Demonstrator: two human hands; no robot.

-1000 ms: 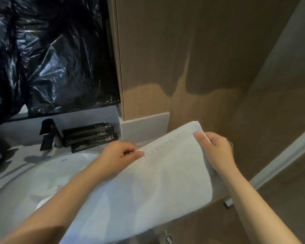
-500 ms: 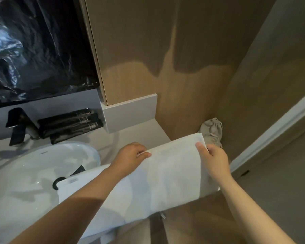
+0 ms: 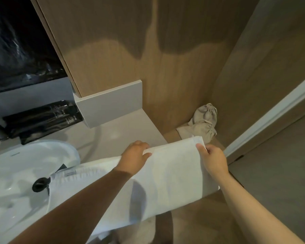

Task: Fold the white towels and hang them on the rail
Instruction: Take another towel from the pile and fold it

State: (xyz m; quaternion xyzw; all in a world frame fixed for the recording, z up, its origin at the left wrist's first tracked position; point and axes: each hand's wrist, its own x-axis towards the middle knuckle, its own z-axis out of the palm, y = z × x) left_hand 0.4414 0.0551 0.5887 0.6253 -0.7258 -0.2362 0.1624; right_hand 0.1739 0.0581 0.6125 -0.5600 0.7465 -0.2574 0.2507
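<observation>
Towel (image 3: 174, 175) folded, far edge pinched by left hand (image 3: 135, 155) and right hand (image 3: 214, 159); hanging remains, no rail visible.

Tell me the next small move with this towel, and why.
Probably lift the pinched far edge clear and draw it toward you to make a fold. The left hand and right hand each pinch that edge of the white towel, whose left part trails over the sink; no rail is in view.

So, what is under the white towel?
The towel covers part of the sink, next to the black drain. What lies beneath its right half is hidden.
</observation>
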